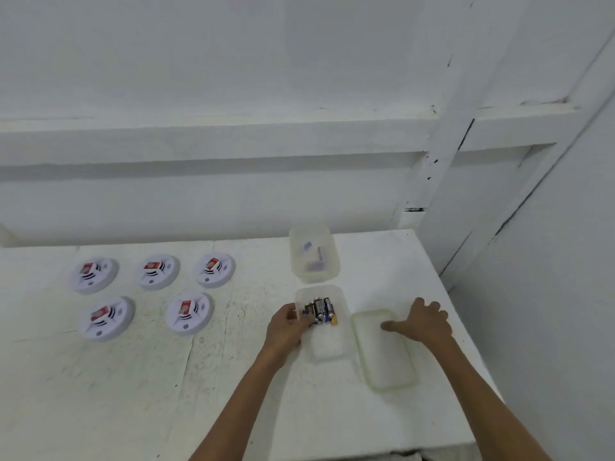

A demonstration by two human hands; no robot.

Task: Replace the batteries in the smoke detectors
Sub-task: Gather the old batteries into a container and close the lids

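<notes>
While the right hand rests flat, fingers spread, on the loose lid, the left hand grips the left rim of the open tub holding batteries. Beyond: second tub, closed; five smoke detectors well left.

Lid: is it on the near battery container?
No, the lid lies on the table beside the open container, under the right hand.

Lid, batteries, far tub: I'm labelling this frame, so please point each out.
lid [387,359]: head view, bare near half.
batteries [321,307]: head view, label of a middle cell.
far tub [316,279]: head view, near wall.
</notes>
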